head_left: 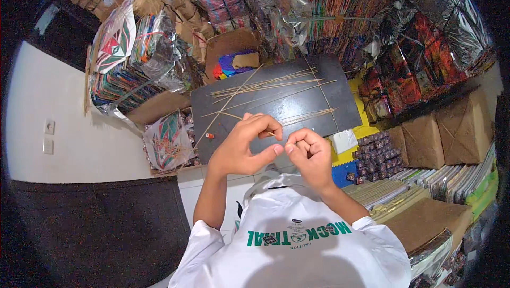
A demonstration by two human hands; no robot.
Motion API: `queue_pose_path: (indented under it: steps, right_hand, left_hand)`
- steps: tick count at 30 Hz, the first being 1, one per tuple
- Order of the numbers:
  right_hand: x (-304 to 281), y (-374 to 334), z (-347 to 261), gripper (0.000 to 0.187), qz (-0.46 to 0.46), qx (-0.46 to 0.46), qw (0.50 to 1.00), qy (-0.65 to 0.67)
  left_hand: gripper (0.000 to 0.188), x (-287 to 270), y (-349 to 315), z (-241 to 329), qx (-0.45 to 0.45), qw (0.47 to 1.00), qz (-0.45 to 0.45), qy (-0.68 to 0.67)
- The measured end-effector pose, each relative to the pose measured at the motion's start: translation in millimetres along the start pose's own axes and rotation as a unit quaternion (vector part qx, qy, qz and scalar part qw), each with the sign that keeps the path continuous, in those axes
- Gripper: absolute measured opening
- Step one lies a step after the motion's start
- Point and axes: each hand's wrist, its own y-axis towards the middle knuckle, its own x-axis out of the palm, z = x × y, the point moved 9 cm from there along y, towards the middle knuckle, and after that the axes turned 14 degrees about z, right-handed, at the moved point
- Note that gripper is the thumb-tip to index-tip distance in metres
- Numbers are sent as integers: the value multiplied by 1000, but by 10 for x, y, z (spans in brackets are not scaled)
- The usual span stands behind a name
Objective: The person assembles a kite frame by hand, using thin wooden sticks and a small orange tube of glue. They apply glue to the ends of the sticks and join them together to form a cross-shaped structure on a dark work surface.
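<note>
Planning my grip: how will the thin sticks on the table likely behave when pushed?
The sticks are probably light, being so thin. They seem fairly stiff, since most lie nearly straight. Loose on the smooth-looking table, they may slide or roll.

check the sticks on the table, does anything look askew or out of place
Slightly: one thin stick slants across the left part of the dark table, crossing other sticks, while most run roughly lengthwise. I see no obvious spill or damage.
</note>
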Motion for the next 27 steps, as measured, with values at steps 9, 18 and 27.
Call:
queue_pose_path:
  steps: [9,18,27]
  right_hand:
    - [9,13,13,5,1,-17,1000,-8]
    - [3,109,-234,10,10,-237,962,-138]
    - [-35,87,86,14,-63,-5,997,44]
  left_hand:
    - [16,36,-9,-45,9,1000,-18,7]
    - [14,18,-11,-88,31,998,-38,44]
    - [14,-37,-4,-146,45,991,-53,114]
